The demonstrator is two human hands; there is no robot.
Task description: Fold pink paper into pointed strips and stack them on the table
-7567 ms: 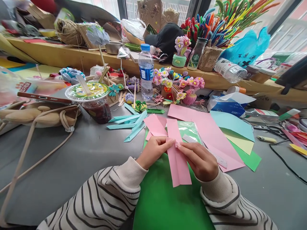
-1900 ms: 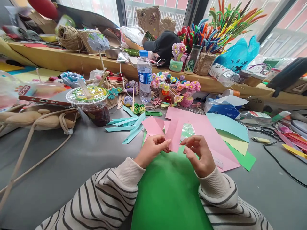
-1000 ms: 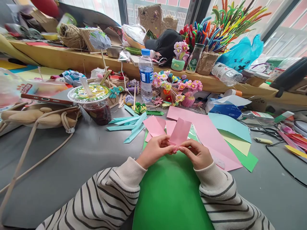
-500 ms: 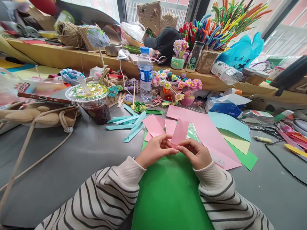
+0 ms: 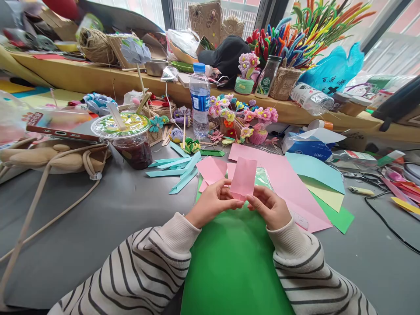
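Observation:
Between my two hands a small pink paper rectangle (image 5: pixel 243 176) stands upright, with a narrow fold along its lower edge. My left hand (image 5: pixel 215 202) pinches the lower left corner between thumb and fingers. On the lower right, my right hand (image 5: pixel 269 206) grips the same sheet, its thumb near the fold. Both hands are above a green sheet (image 5: pixel 234 262). Just behind them lie more pink paper pieces (image 5: pixel 211 169), partly covered by the held one. Folded light-blue paper strips (image 5: pixel 185 170) lie to the left of these.
A large pink sheet (image 5: pixel 278 183) and blue paper (image 5: pixel 316 170) lie to the right. Scissors (image 5: pixel 364 177) and a black cable (image 5: pixel 387 221) are farther right. At the left stand a lidded drink cup (image 5: pixel 133 151) and a bag (image 5: pixel 55 159). A water bottle (image 5: pixel 199 103) stands behind.
The held pink paper has turned from a slanted angle to face me more squarely. My right hand has shifted slightly right, and a fold now shows along the paper's bottom.

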